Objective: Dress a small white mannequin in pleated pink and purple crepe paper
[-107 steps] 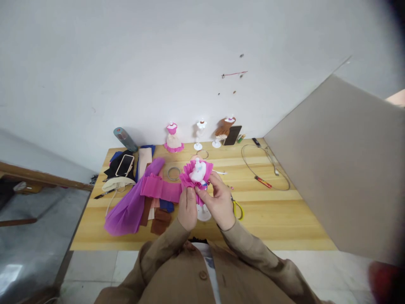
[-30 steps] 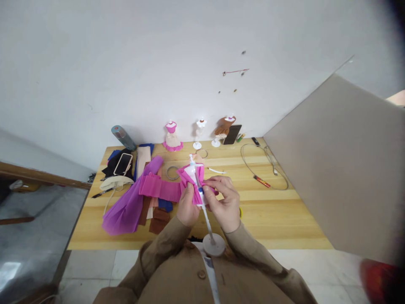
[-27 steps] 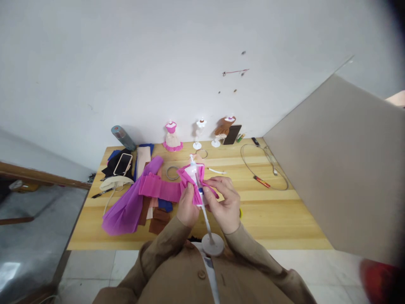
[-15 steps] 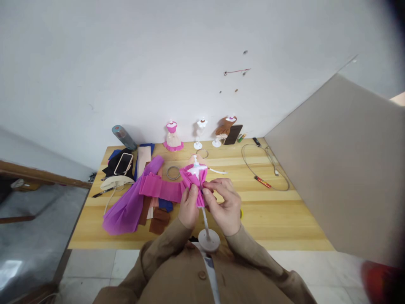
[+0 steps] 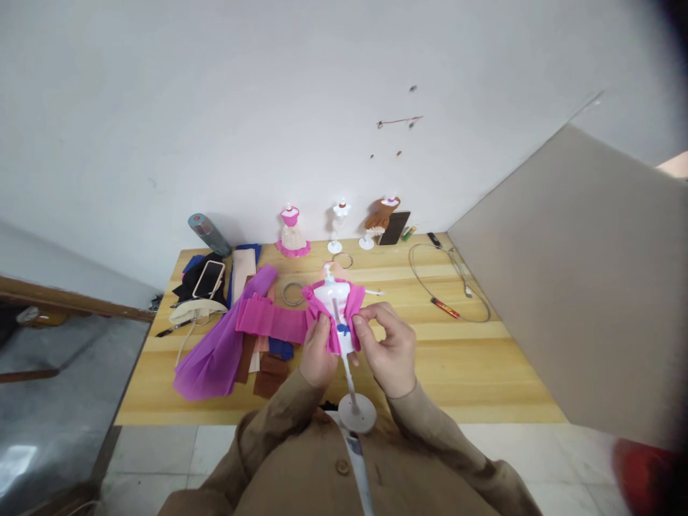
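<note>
A small white mannequin [image 5: 325, 292] on a round-based stand [image 5: 357, 413] is tilted between my hands, its base close to my body. Pink fabric [image 5: 355, 299] wraps its shoulders and sides and hangs apart down the middle, where white torso and a dark blue bit [image 5: 342, 329] show. My left hand [image 5: 319, 352] is closed on the fabric's left side against the torso. With thumb and forefinger, my right hand [image 5: 392, 351] pinches the right edge of the same fabric. A pleated pink strip [image 5: 274, 319] runs left from the mannequin onto the table.
Purple cloth [image 5: 226, 351], brown scraps [image 5: 270, 374], a phone [image 5: 209, 279] and a bottle [image 5: 208, 233] lie or stand on the left. Along the wall are a pink-and-cream dressed mannequin [image 5: 293, 233], a white one [image 5: 337, 226] and a brown-dressed one [image 5: 383, 215]. A cable [image 5: 413, 269] loops at right.
My right hand has moved slightly right, drawing the pink fabric's right edge away from the middle. The torso and the blue bit now show between the edges. My left hand stays nearly in place.
</note>
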{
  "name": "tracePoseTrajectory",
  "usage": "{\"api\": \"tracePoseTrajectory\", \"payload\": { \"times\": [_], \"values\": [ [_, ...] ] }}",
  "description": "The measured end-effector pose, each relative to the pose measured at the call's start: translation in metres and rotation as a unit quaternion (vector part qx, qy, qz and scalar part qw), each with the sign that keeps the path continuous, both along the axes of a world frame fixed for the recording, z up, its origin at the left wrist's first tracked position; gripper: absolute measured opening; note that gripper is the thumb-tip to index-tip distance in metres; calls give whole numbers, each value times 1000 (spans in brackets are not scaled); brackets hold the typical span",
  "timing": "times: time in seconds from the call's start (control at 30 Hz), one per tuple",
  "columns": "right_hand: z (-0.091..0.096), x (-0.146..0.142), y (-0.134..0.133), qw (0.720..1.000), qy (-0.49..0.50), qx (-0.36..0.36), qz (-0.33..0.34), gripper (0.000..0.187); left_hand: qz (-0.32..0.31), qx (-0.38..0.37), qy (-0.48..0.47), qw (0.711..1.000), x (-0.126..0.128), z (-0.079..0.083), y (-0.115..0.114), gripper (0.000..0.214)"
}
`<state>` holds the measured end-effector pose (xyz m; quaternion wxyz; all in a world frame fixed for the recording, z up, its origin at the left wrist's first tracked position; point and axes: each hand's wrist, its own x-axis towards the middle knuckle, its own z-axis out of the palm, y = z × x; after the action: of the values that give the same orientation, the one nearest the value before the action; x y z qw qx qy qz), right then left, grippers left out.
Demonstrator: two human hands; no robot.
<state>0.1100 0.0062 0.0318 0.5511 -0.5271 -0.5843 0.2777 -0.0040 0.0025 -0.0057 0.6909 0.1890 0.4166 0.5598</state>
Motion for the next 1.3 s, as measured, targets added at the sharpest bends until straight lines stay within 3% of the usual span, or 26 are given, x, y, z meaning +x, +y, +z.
{"api": "tracePoseTrajectory", "payload": {
  "times": [0.17, 0.37, 0.47, 0.57, 0.67, 0.9, 1.3],
  "values": [
    [-15, 5, 7, 960, 250, -128, 18, 20, -16, 55, -41, 998, 5, 4, 3, 52],
    [-18, 13, 13, 939, 315, -136, 13, 17, -41, 56, -99, 993, 1, -2, 5, 47],
    [-13, 16, 10, 953, 276, -118, 39, 20, -46, 59, -103, 992, 0, -3, 5, 49],
    [-8, 15, 7, 986, 138, -79, 53, 17, -42, 51, -91, 994, 0, 0, 4, 49],
    [-8, 11, 8, 997, 39, -54, 30, 10, -49, 52, -98, 993, 0, 0, 3, 48],
    [-17, 11, 13, 991, 112, -74, 29, 11, -78, 63, -130, 986, -4, -5, 4, 47],
    [2, 4, 1, 993, 92, -54, 44, 12, -40, 53, -108, 992, 1, 0, 2, 47]
  ]
}}
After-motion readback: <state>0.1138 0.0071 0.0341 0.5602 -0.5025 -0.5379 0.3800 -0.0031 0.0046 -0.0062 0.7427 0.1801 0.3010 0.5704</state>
